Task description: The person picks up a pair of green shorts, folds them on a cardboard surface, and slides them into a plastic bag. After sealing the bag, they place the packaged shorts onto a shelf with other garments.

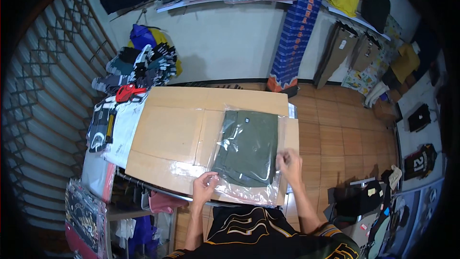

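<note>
A folded dark green garment (249, 144) lies flat inside a clear plastic bag (247, 194) on a large sheet of brown cardboard (165, 129). At the bag's lower left edge is my left hand (205, 187), its fingers curled together at the plastic; whether they grip it is too small to tell. My right hand (289, 165) is beside the bag's right edge, fingers bent towards the plastic and slightly blurred. The garment has a small white label near its top. The bag's loose end points towards my body.
A red tape dispenser (129, 93) and packed clothes (102, 127) sit left of the cardboard, with a pile of socks (155, 62) behind. A clothes rack (158, 200) stands at lower left. Black garments (362, 201) are at lower right. A blue pillar (297, 29) rises behind.
</note>
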`<state>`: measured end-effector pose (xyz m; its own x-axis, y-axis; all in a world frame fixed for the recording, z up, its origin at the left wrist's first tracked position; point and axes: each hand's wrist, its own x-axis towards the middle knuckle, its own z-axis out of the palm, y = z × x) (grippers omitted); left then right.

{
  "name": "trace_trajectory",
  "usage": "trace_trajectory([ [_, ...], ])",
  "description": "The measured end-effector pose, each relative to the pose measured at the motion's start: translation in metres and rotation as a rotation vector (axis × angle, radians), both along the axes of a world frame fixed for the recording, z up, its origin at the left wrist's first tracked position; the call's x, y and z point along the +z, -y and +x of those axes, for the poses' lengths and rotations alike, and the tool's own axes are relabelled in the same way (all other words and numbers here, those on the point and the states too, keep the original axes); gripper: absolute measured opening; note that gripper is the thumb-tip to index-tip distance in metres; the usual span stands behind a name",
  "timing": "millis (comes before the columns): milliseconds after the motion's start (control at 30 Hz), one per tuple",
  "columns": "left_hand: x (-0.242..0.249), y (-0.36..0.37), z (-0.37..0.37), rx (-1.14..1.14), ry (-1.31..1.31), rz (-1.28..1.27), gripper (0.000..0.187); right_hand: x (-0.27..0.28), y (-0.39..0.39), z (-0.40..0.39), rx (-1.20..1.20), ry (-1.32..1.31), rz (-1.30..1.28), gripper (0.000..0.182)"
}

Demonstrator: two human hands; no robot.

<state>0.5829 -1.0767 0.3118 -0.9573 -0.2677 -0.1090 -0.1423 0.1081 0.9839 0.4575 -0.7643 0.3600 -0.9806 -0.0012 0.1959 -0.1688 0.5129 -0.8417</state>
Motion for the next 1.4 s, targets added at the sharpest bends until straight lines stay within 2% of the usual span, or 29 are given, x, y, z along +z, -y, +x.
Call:
trace_trajectory([
  [133,0.006,-0.003,-0.017,-0.025,0.039,0.108,0.023,-0.01,-0.001,0.074,-0.08,0.133,-0.006,0.013],
  [267,-0.001,0.001,-0.034,-0.115,0.009,-0.07,0.026,-0.006,0.015,0.111,-0.133,0.088,0.018,0.015],
  [467,-0.006,0.008,-0.039,-0.113,0.016,-0.022,0.027,-0.008,0.03,0.099,-0.202,0.12,-0.02,0.019],
  [533,-0.022,0.015,-0.036,-0.1,-0.04,-0.026,0.027,-0.02,0.035,0.088,-0.186,-0.02,0.11,0.017],
  [567,-0.011,0.014,-0.032,-0.079,-0.035,0.035,0.028,-0.021,0.037,0.082,-0.16,-0.141,0.212,0.019],
  [600,-0.01,0.018,-0.031,-0.072,-0.043,0.03,0.028,-0.022,0.042,0.081,-0.154,-0.15,0.206,0.019],
  [667,-0.012,0.031,-0.025,-0.074,-0.072,-0.153,0.029,-0.021,0.054,0.079,-0.124,-0.02,0.182,0.021],
  [700,-0.018,0.039,-0.021,-0.058,-0.027,-0.131,0.029,-0.021,0.059,0.078,-0.089,0.094,0.122,0.024],
  [833,-0.044,0.072,-0.003,0.006,-0.105,-0.186,0.027,-0.024,0.086,0.085,-0.044,0.003,0.159,0.023],
  [933,-0.024,0.085,0.015,0.013,-0.075,-0.084,0.029,-0.028,0.103,0.098,-0.07,-0.049,0.152,0.031],
  [1000,-0.017,0.09,0.024,0.045,-0.1,0.084,0.035,-0.02,0.115,0.113,-0.247,0.102,0.082,0.041],
  [1033,-0.016,0.095,0.026,0.043,-0.104,0.087,0.035,-0.029,0.117,0.119,-0.284,0.053,0.128,0.049],
  [1067,-0.014,0.1,0.029,0.02,-0.092,0.079,0.038,-0.035,0.116,0.127,-0.289,0.051,0.131,0.049],
  [1200,-0.011,0.112,0.037,-0.012,-0.065,0.124,0.038,-0.045,0.116,0.153,-0.348,0.005,-0.004,0.043],
  [1267,-0.013,0.118,0.036,-0.036,-0.05,0.142,0.037,-0.057,0.111,0.163,-0.347,0.217,-0.181,0.038],
  [1300,-0.013,0.122,0.035,-0.048,-0.032,0.157,0.036,-0.064,0.114,0.166,-0.362,0.203,-0.313,0.031],
  [1333,-0.014,0.125,0.035,-0.049,-0.033,0.157,0.036,-0.07,0.113,0.17,-0.362,0.202,-0.313,0.031],
  [1400,-0.013,0.131,0.035,-0.085,-0.019,0.089,0.035,-0.074,0.112,0.176,-0.391,0.26,-0.508,0.03],
])
